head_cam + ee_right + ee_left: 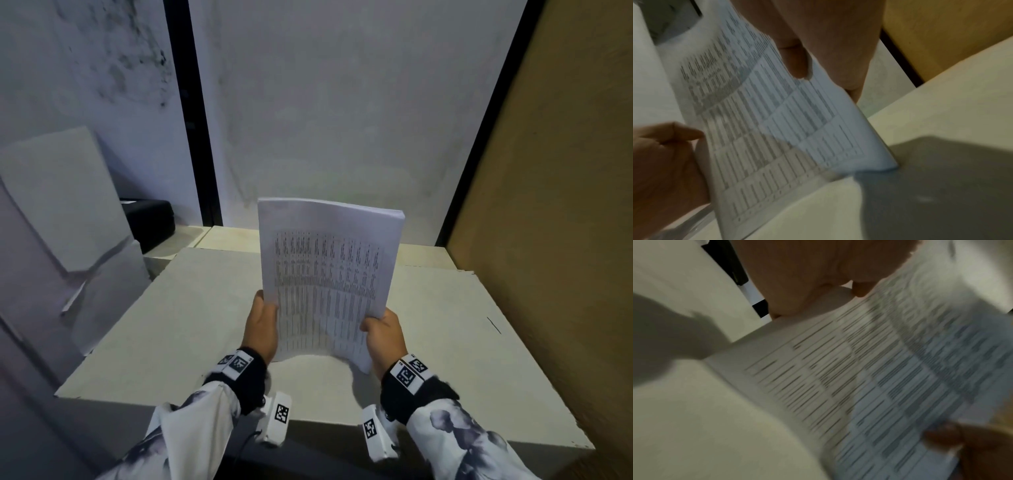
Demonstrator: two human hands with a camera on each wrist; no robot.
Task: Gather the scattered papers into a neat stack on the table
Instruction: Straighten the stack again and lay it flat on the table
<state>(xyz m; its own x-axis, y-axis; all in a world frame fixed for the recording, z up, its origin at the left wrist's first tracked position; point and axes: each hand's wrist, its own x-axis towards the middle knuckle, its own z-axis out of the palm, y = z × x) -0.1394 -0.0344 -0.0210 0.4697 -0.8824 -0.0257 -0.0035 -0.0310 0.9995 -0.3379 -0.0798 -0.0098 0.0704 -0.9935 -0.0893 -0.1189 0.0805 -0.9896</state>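
A stack of printed papers point(325, 274) stands on its lower edge on the pale table point(462, 342), tilted up with the printed tables facing me. My left hand point(262, 325) grips the stack's lower left side, and my right hand point(385, 334) grips its lower right side. In the left wrist view the papers point(869, 378) fill the middle, with the left hand point(807, 272) at their upper edge. In the right wrist view the papers point(777, 121) run diagonally, and the right hand point(818, 40) pinches them with the thumb on the printed side.
A brown board wall point(565, 205) closes the right side. White panels point(61, 205) lean at the left, beside a black case point(150, 219). A white wall point(325, 102) stands behind the table. The table's front edge point(308, 416) is near my wrists.
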